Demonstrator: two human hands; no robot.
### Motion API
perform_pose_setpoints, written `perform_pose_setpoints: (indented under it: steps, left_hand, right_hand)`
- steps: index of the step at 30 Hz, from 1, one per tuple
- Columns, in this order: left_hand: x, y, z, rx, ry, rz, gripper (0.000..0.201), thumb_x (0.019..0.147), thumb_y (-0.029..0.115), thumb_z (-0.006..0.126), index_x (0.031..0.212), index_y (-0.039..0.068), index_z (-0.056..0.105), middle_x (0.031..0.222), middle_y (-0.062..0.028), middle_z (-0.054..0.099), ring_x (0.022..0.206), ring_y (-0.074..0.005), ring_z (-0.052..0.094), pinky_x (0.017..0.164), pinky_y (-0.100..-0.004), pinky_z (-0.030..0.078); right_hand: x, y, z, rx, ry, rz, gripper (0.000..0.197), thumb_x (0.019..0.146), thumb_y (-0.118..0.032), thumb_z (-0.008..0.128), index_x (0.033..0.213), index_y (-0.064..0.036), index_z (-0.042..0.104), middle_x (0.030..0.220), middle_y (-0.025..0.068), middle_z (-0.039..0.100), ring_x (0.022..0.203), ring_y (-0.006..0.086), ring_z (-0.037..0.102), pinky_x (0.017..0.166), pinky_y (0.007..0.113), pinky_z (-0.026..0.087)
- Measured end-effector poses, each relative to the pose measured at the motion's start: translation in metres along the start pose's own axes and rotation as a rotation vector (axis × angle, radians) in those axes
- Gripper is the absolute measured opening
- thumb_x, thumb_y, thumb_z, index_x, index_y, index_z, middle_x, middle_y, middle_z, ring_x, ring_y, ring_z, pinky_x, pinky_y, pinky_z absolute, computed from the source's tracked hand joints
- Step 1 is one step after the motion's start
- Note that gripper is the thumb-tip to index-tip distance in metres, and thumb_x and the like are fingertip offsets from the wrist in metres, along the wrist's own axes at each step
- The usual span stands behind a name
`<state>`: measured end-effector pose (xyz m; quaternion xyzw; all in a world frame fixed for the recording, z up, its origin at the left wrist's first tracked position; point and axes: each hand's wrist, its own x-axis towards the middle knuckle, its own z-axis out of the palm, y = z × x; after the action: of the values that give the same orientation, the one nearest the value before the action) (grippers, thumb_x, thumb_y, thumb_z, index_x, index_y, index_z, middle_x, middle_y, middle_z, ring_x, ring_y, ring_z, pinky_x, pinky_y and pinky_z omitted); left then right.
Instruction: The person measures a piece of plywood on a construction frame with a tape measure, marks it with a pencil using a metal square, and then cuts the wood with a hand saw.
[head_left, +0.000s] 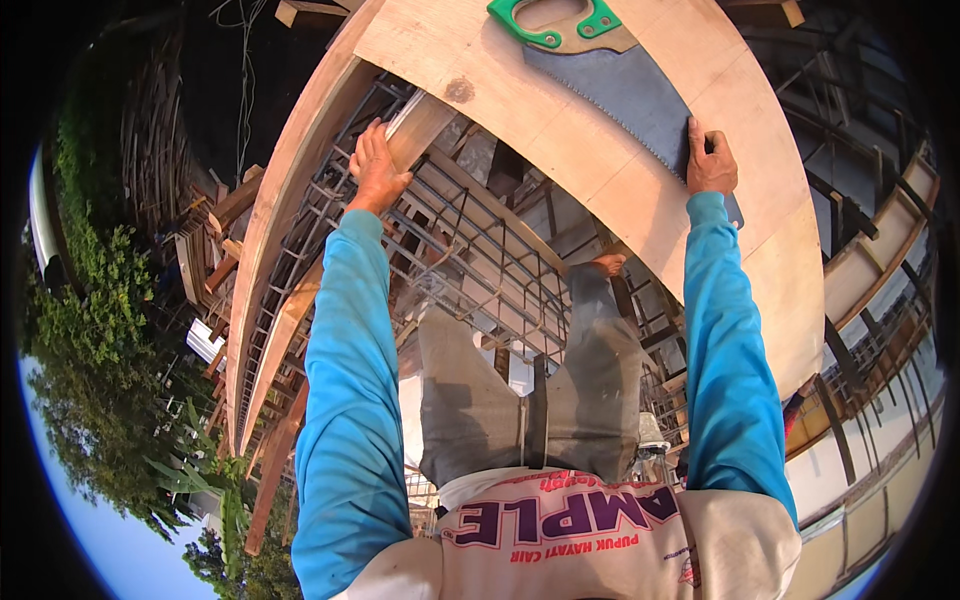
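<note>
My left hand (377, 168) is closed round the edge of a short wooden board (420, 128) beside an opening in the curved formwork. A handsaw (625, 95) with a green handle lies across a pale, curved plywood panel (600, 170), its handle at the far side and its toothed edge facing left. My right hand (710, 162) is closed on the blade near its tip, fingers curled, covering part of it. A bit of grey metal shows beyond my wrist.
A cage of steel bars (470, 230) runs below me, between the panel and a tall curved plywood side (285, 190). My bare foot (608, 264) rests by the panel's inner edge. Loose timbers (225, 235) and trees lie left; scaffold posts (850, 350) stand right.
</note>
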<state>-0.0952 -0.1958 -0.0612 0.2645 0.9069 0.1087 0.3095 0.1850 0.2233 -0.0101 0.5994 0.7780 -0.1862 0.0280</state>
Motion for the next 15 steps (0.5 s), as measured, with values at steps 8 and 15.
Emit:
perform_pose_setpoints:
  steps: [8, 15]
  left_hand:
    - [0.005, 0.008, 0.002, -0.014, -0.021, -0.024, 0.103, 0.062, 0.013, 0.085, 0.146, 0.013, 0.026, 0.158, -0.009, 0.019, 0.147, -0.0341, 0.012, 0.116, -0.059, 0.011]
    - [0.003, 0.005, -0.002, -0.074, -0.056, -0.03, 0.099, 0.064, 0.012, 0.083, 0.146, 0.014, 0.028, 0.158, -0.0095, 0.02, 0.147, -0.035, 0.013, 0.115, -0.0624, 0.011]
  right_hand:
    - [-0.03, -0.038, 0.02, -0.038, 0.041, 0.026, 0.062, 0.086, -0.072, 0.051, 0.086, -0.0122, 0.067, 0.083, 0.0102, 0.07, 0.085, 0.0301, 0.066, 0.077, 0.042, 0.05]
    - [-0.07, -0.082, 0.03, -0.007, 0.152, 0.024, 0.062, 0.086, -0.072, 0.052, 0.081, -0.0116, 0.066, 0.078, 0.0109, 0.069, 0.078, 0.03, 0.066, 0.072, 0.042, 0.049]
